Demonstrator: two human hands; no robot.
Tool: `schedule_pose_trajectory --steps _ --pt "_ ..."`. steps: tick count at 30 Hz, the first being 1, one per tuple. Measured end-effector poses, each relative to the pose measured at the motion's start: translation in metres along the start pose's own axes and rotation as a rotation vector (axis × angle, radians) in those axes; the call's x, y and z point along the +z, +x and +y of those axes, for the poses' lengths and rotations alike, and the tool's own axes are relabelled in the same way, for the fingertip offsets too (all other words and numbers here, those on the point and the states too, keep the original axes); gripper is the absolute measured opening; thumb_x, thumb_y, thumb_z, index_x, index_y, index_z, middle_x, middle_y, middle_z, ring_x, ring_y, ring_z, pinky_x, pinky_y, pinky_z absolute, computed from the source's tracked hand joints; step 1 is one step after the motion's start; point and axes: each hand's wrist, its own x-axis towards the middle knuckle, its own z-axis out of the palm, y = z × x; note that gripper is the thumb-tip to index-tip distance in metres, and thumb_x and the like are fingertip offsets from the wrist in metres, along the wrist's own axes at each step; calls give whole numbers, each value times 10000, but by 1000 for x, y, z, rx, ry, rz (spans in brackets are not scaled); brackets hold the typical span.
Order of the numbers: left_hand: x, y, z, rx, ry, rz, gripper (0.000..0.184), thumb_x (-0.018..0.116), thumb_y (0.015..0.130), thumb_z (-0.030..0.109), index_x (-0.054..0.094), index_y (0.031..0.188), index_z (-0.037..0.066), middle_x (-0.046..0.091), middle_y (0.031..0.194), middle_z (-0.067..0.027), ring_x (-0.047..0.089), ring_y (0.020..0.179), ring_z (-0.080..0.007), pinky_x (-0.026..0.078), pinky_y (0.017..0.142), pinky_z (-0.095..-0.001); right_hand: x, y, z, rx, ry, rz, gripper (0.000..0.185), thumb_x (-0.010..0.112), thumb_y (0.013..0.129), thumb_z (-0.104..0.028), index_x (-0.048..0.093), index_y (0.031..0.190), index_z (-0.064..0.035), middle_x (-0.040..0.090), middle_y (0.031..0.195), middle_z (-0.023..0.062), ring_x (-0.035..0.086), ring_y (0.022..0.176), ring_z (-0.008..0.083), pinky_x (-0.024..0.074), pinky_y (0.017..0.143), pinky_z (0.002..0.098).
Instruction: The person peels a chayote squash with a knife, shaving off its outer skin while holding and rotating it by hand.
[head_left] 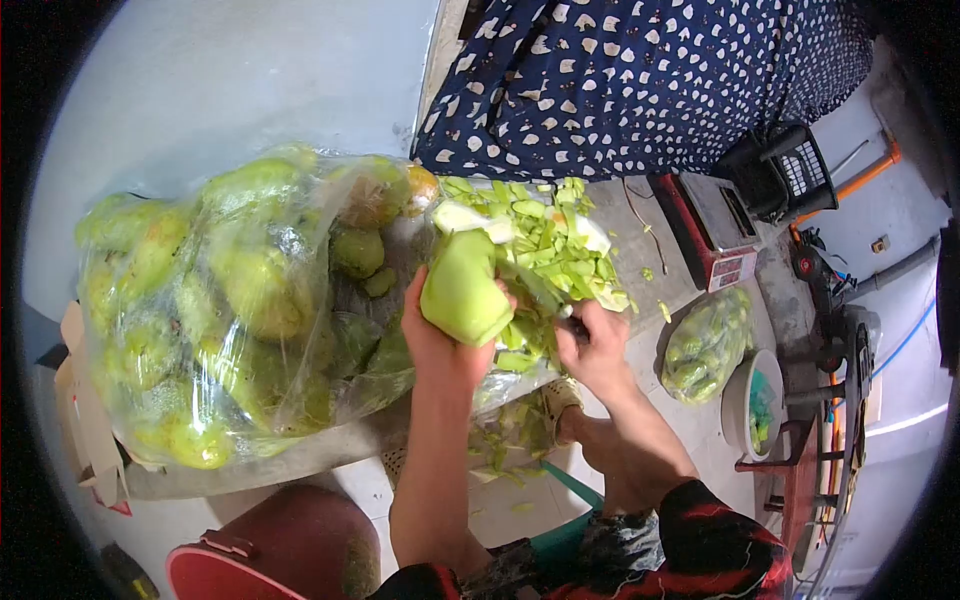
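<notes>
In my left hand (440,335) rests a large, partly pared green pomelo (465,290), with my fingers wrapped around its underside and side. My right hand (597,345) is closed around the handle of a knife (538,288). Its blade points left, close beside the fruit; whether it touches the skin I cannot tell. Behind and right of the fruit lies a heap of green peel strips (560,245), with pale whitish pieces among them. To the left, a big clear plastic bag (300,350) is full of whole green pomelos (260,290).
The bag and peelings lie on a low grey ledge (385,435). A red scale (712,235) and a black basket (800,175) stand at right. On the floor are a filled bag (705,345), a white bucket (738,405) and a red bin (290,545). A patterned navy cloth (640,90) hangs behind.
</notes>
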Motion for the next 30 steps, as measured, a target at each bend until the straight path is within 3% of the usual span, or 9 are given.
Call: schedule_pose_trajectory --steps 2,4,7,11,14,17,20,23,30 --pt "5 4 -2 186 180 283 562 372 937 428 530 1250 -11 578 1160 -253 581 1006 -342 468 898 -459 0 4 -3 -134 -16 35 207 710 654 6 562 799 -8 500 567 89 526 463 249 413 451 353" --pt "-3 3 0 168 246 264 546 379 939 404 539 1234 -27 600 1170 -229 611 1027 -348 478 945 -470 -4 8 -6 -407 -41 -17 273 714 608 4 575 841 32 491 595 90 508 466 244 394 438 345" --pt "-3 -1 -2 109 433 234 560 444 915 403 527 1238 -46 647 1065 -210 657 913 -311 535 834 -428 -5 9 -11 -445 -44 -5 186 649 643 10 557 802 38 474 622 73 496 486 218 377 432 334" --pt "2 -5 -2 47 459 191 501 496 897 351 537 1222 -28 638 1084 -184 645 934 -274 498 903 -397 -7 8 -14 -500 -54 -17 177 639 637 4 553 790 31 461 625 69 499 497 210 373 429 328" --pt "-3 -2 -2 56 503 201 552 554 855 395 558 1205 -32 647 1093 -201 654 949 -297 518 882 -429 -9 7 -15 -488 -69 -35 195 638 633 0 551 807 20 458 628 68 501 499 221 379 435 342" --pt "-5 -1 -4 152 443 319 507 566 847 355 572 1206 -4 644 1136 -156 622 1038 -301 458 977 -447 -4 1 6 -283 -115 -84 313 658 610 -32 580 911 8 470 624 80 507 499 276 404 466 384" --pt "-10 -3 0 134 429 373 477 588 829 327 583 1189 13 637 1160 -145 615 1046 -304 459 976 -446 -8 3 8 -262 -141 0 343 742 581 -79 599 876 20 507 621 86 527 500 270 416 468 357" --pt "-27 -1 2 126 426 375 471 600 818 315 585 1177 10 640 1150 -138 612 1052 -304 463 970 -456 -13 9 -7 -301 -126 -5 357 703 567 -72 602 895 26 494 626 90 531 510 265 420 474 363" --pt "-5 -7 -12 51 571 281 505 598 807 357 575 1194 33 639 1106 -167 644 942 -329 513 908 -450 -4 5 3 -183 -155 -24 333 683 571 -14 599 893 0 517 634 109 549 520 292 432 485 369"
